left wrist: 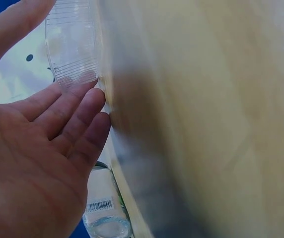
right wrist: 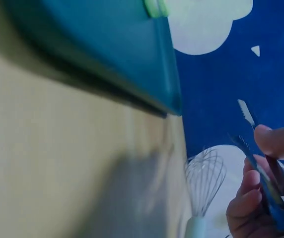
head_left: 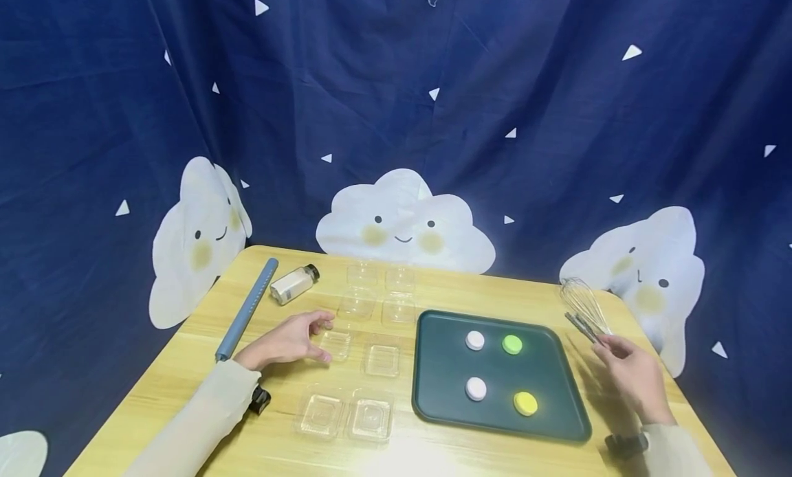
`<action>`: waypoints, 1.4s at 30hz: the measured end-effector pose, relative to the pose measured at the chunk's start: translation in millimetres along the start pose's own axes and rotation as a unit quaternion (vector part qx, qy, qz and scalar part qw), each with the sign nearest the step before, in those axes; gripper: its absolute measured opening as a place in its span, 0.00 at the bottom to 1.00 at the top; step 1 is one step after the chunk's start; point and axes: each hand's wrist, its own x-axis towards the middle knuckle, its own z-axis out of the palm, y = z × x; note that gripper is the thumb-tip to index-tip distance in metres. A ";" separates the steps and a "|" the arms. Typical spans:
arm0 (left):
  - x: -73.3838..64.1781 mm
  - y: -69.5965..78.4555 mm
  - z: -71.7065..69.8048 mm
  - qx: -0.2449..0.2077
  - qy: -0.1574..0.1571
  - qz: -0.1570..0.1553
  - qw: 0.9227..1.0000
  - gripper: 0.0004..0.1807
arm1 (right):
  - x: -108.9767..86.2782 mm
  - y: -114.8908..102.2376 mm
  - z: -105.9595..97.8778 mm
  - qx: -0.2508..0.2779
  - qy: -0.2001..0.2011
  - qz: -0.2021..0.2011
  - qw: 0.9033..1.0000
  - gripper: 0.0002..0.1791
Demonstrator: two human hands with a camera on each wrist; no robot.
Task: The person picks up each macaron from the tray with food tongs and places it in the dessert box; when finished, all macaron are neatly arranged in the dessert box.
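Observation:
My left hand reaches low over the table with its thumb and fingers spread at two sides of a clear plastic box. Its fingers are fairly straight, and in the left wrist view the ribbed box wall shows beside the fingertips. At the right, my right hand holds a pair of tongs between thumb and fingers; their serrated tips stand apart with nothing between them. A dark green tray carries two pale pink macarons, a green macaron and a yellow macaron.
More clear plastic boxes stand in rows left of the tray. A blue-grey bar and a bottle with a black cap lie at the left. A whisk lies beyond the right hand. A blue cloud-print curtain hangs behind the table.

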 end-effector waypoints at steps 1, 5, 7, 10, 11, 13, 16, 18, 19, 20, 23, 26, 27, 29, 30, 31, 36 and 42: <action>0.0 0.0 -0.1 0.000 0.000 -0.001 1.000 0.50 | 1.6 -3.1 -1.0 0.000 0.001 -0.005 1.000 0.28; -0.1 -0.7 0.0 0.001 0.003 -0.004 1.000 0.49 | 8.8 -17.7 -5.4 0.000 0.001 -0.024 1.000 0.29; -0.1 -1.3 0.3 0.002 0.002 -0.005 1.000 0.49 | 11.3 -25.7 -6.7 0.002 0.000 -0.040 0.999 0.29; -0.1 -2.5 1.2 0.004 0.002 -0.003 1.000 0.48 | 14.5 -38.0 -7.6 0.002 0.003 -0.072 0.997 0.25; 0.0 -2.6 1.2 0.003 0.002 -0.003 1.000 0.48 | 15.7 -42.1 -7.4 -0.002 0.007 -0.086 0.996 0.24; 0.0 -3.2 1.4 0.003 0.003 -0.002 1.000 0.48 | 18.1 -50.5 -7.5 -0.008 0.012 -0.114 0.993 0.21; 0.1 -4.0 1.6 0.003 0.005 0.000 1.000 0.47 | 21.3 -62.3 -7.1 -0.010 0.018 -0.152 0.988 0.17; 0.5 -4.5 1.7 0.003 0.007 0.001 1.000 0.47 | 21.8 -70.2 -6.0 -0.010 0.024 -0.173 0.985 0.15; 0.8 -4.8 1.7 0.000 0.007 0.002 1.000 0.47 | 21.9 -73.7 -4.9 -0.008 0.026 -0.184 0.983 0.14; 0.9 -4.7 1.7 0.000 0.007 0.004 1.000 0.47 | 21.8 -77.0 -3.5 -0.007 0.029 -0.194 0.980 0.14; 0.9 -4.5 1.6 -0.006 0.008 0.004 1.000 0.47 | 21.1 -86.2 3.0 -0.004 0.032 -0.225 0.974 0.12; 0.0 -3.8 1.8 -0.011 0.009 0.002 1.000 0.46 | 20.8 -92.9 11.5 -0.002 0.024 -0.248 0.968 0.11; -0.2 -3.6 1.9 -0.012 0.009 0.000 1.000 0.46 | 20.5 -94.7 14.3 0.000 0.018 -0.253 0.967 0.11; -0.5 -3.1 2.0 -0.013 0.009 -0.003 1.000 0.46 | 19.6 -98.2 19.8 -0.005 0.009 -0.260 0.965 0.11; -0.6 -2.7 2.1 -0.015 0.009 -0.005 1.000 0.47 | 18.9 -100.1 22.3 -0.005 0.004 -0.263 0.965 0.11; -0.7 -2.4 1.9 -0.014 0.009 -0.003 1.000 0.47 | 18.1 -101.7 24.6 -0.006 -0.003 -0.264 0.964 0.11; -0.7 -1.0 0.9 -0.021 0.007 -0.010 1.000 0.47 | 14.9 -109.0 35.6 -0.003 -0.034 -0.278 0.960 0.10; -1.6 2.0 -1.1 -0.020 -0.001 -0.011 1.000 0.46 | 13.3 -111.5 48.8 -0.004 -0.068 -0.284 0.956 0.10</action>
